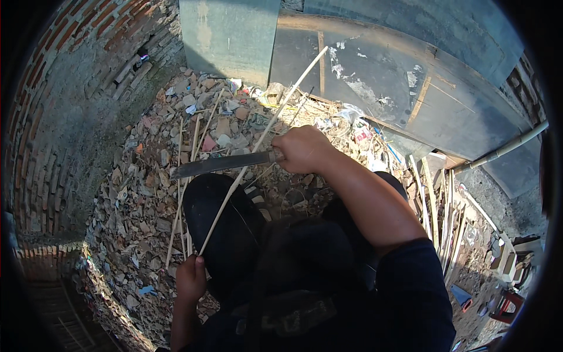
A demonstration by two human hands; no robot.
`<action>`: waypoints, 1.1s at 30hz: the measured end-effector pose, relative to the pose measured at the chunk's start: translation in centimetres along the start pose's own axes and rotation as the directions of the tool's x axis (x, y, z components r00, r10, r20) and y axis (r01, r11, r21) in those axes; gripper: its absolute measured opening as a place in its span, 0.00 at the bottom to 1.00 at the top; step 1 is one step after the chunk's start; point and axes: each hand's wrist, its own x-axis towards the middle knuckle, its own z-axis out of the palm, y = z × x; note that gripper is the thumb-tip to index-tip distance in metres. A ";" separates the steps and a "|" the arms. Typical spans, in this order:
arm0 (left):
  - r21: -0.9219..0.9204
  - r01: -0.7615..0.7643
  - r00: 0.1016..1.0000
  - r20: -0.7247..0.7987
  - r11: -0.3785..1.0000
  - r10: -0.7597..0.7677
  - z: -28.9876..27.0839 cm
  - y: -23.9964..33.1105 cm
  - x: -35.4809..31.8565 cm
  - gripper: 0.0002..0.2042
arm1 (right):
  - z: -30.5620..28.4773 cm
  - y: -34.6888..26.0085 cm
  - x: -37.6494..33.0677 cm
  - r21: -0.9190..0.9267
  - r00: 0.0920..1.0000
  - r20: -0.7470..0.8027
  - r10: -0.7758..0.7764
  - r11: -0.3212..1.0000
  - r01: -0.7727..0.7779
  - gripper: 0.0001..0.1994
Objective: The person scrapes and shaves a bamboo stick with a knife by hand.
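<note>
1. Nearest us, our left hand (191,279) is closed round the lower end of a pale stick (275,118), which slants up and away to the right, past our left knee (218,220).
2. Our right hand (302,151) is clenched on the handle of a knife (223,163). Its long dark blade points left and crosses the stick around its middle; we cannot tell whether the two touch.
3. Just beyond our left knee we see more thin sticks (195,138) lying on rubble (149,176), which spreads all round us.
4. Off to our right, a cluster of split strips (447,205) lies with the ends roughly together.
5. Farther out, the stick's far end shows in front of dark boards (375,76). A pole (516,142) slants at their right, and a brick wall (64,123) rises on our left.
</note>
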 end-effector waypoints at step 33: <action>0.122 -0.037 0.998 -0.037 0.992 0.042 0.2 1.0 0.8 0.21 | 1.4 7.0 1.4 0.109 0.962 -0.018 0.274 0.957 -0.270 0.20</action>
